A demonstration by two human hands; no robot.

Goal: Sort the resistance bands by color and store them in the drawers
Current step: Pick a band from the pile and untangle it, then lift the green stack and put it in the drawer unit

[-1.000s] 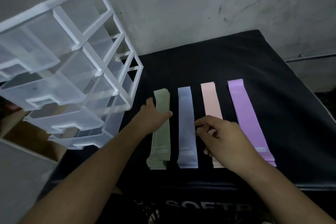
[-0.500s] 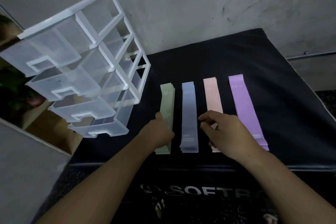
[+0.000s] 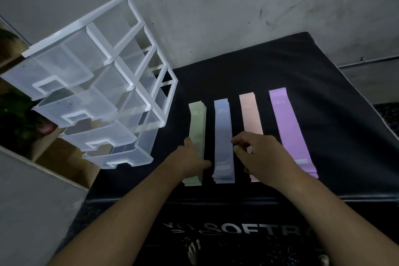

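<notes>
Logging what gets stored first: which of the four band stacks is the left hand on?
The green stack, leftmost and nearest the drawers; the left hand holds it. Only it is marked 30.

Your band stacks lie flat, parallel, pointing 12 o'clock: green (image 3: 197, 119), blue (image 3: 223, 131), peach (image 3: 250, 114), purple (image 3: 287, 125). Clear drawer unit (image 3: 75, 25) at 10 o'clock, drawers pulled out.
</notes>
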